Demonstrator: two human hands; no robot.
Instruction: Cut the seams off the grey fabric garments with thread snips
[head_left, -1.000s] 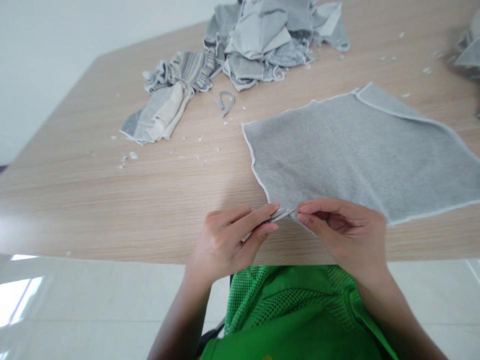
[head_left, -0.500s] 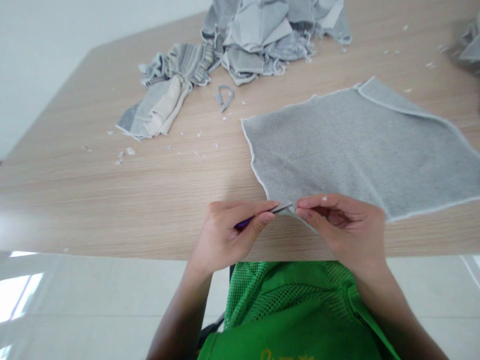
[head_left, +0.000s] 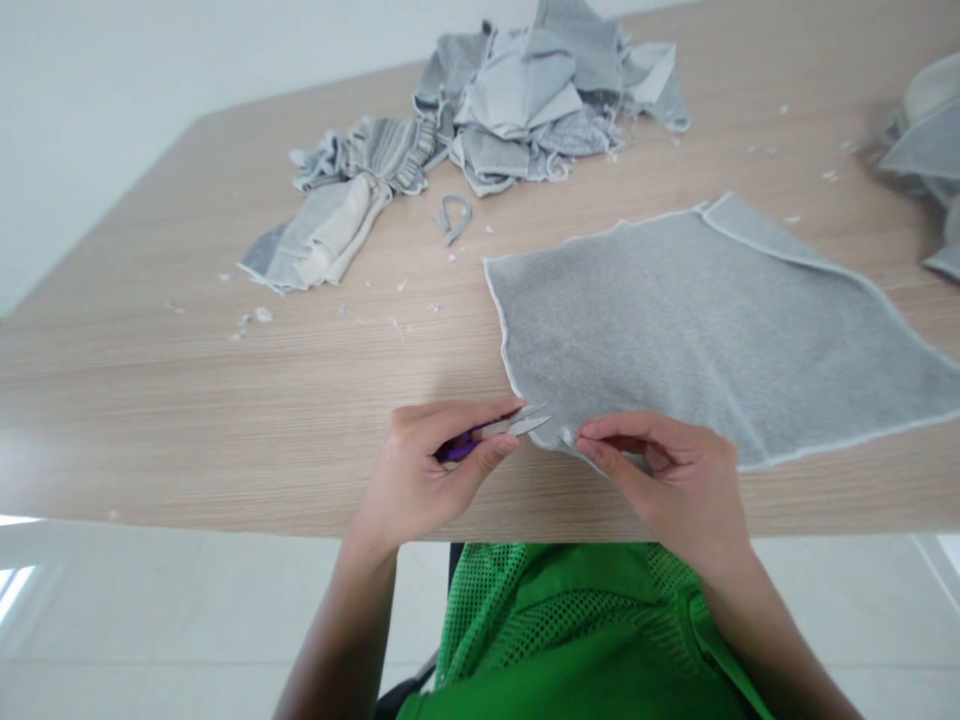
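My left hand (head_left: 424, 470) is closed around small purple-handled thread snips (head_left: 469, 443), whose two pointed blades stand slightly apart and point right. A flat grey fabric piece (head_left: 645, 320) with white overlocked edges lies on the table in front of me. At its near left corner, my right hand (head_left: 664, 480) pinches a small white tuft and the edge between thumb and forefinger. The blade tips sit just left of that pinch, over the fabric's corner. Exactly which threads lie in the pinch is too small to tell.
A heap of grey fabric pieces (head_left: 525, 100) sits at the back, beside a striped, bunched piece (head_left: 382, 150) and a small grey strip loop (head_left: 454, 218). More cloth (head_left: 930, 140) lies at the far right. Lint scraps (head_left: 262, 314) dot the wooden table (head_left: 300, 400).
The snips were near the right fingertips with blades together; now they have drawn back left and the blades are apart. My right hand has shifted slightly left, still pinching the corner.
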